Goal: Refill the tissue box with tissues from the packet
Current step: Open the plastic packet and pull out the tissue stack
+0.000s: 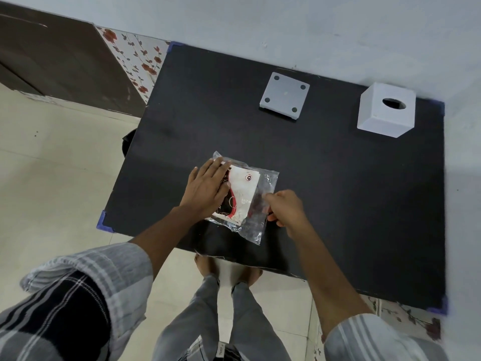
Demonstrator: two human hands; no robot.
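Tissue packet (pixel 246 196) lay flat near-centre on black table (pixel 338 191), long axis far-left to near-right, left hand (pixel 208 188) pressing it flat-fingered, right hand (pixel 285 207) pinching its clear edge; tissue box (pixel 385 113) and base plate (pixel 284 95) far right, unobstructed.

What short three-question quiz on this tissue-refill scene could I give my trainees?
1. True or false: the left hand lies flat on the packet.
2. Which part has the round hole: A) the box B) the base plate?
3. Fill in: the right hand pinches the packet's ____ plastic edge.

Key: 1 true; 2 A; 3 clear. Box and base plate stand apart at the far side of the table, so the box is open and not yet refilled.
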